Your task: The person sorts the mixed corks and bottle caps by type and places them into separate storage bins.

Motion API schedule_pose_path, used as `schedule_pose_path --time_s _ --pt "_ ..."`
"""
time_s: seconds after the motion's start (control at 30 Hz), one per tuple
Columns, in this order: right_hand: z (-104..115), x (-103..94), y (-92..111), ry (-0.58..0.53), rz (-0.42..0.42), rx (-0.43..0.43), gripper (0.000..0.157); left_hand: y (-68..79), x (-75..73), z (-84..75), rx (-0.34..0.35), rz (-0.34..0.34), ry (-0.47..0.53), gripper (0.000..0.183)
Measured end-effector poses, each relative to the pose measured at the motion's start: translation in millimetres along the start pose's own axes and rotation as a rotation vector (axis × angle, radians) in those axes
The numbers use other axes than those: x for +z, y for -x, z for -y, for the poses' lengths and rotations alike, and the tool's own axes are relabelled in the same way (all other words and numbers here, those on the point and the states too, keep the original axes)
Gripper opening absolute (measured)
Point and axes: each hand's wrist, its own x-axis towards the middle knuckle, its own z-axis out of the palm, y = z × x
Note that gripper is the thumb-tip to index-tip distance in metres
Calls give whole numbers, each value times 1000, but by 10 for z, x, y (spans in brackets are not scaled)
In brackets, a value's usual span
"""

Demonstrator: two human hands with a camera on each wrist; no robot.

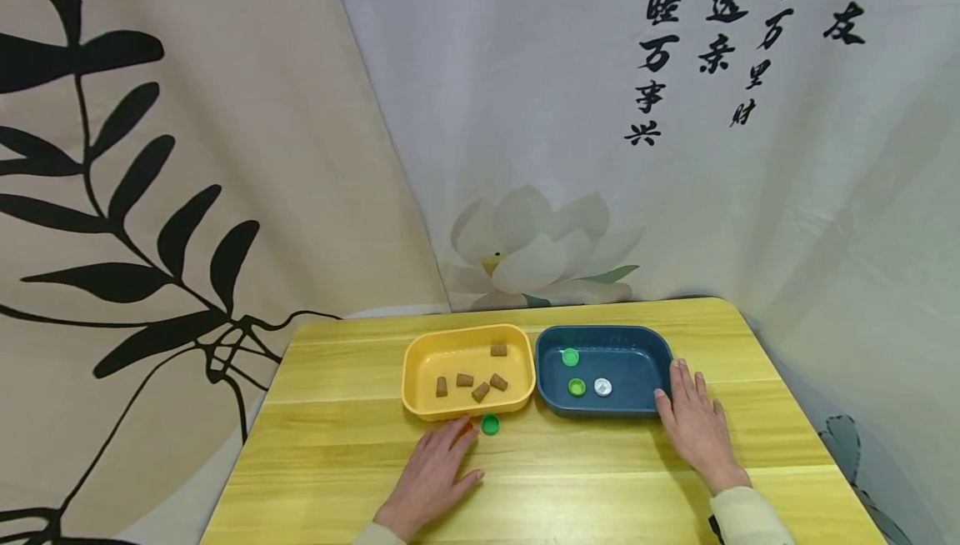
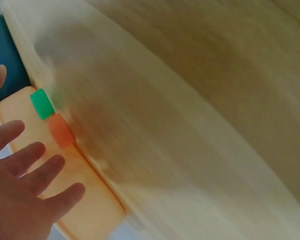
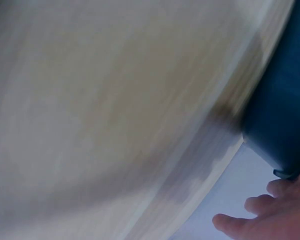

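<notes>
My left hand (image 1: 438, 472) hovers low in front of the yellow tray (image 1: 420, 405), its fingers spread and holding nothing. Just beyond its fingertips an orange-red bottle cap (image 2: 62, 131) stands against the tray's front wall, mostly covered by the fingers in the head view. Beside it is a green bottle cap (image 1: 491, 424). My right hand (image 1: 697, 428) lies with extended fingers at the right end of the dark blue tray (image 1: 637, 402), fingertips right at its rim. Inside that tray are two green caps (image 1: 576, 387) and a white cap (image 1: 602, 387).
Several brown cork-like pieces (image 1: 481, 392) lie scattered in the yellow tray. Both trays sit side by side near the back edge of the wooden table (image 1: 570, 487). Behind it hang printed cloths (image 1: 525, 112) with a plant, a lotus and writing.
</notes>
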Motion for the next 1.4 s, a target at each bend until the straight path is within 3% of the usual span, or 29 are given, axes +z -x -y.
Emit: schedule_pose_path --time_s 0.43,0.83,1.0,1.2,1.4 --pt "-10 7 0 -10 10 4 72 13 10 6 -59 124 33 69" --pt "-33 14 -5 -13 3 -1 73 57 -14 -18 28 54 42 57" --pt "-34 11 -6 -10 1 -2 71 41 -2 -14 -33 50 63 66" --pt "-39 18 -2 -9 8 2 73 8 23 -15 -110 128 82 81" --pt "-31 22 -4 -5 3 2 73 4 48 -25 -96 151 28 69"
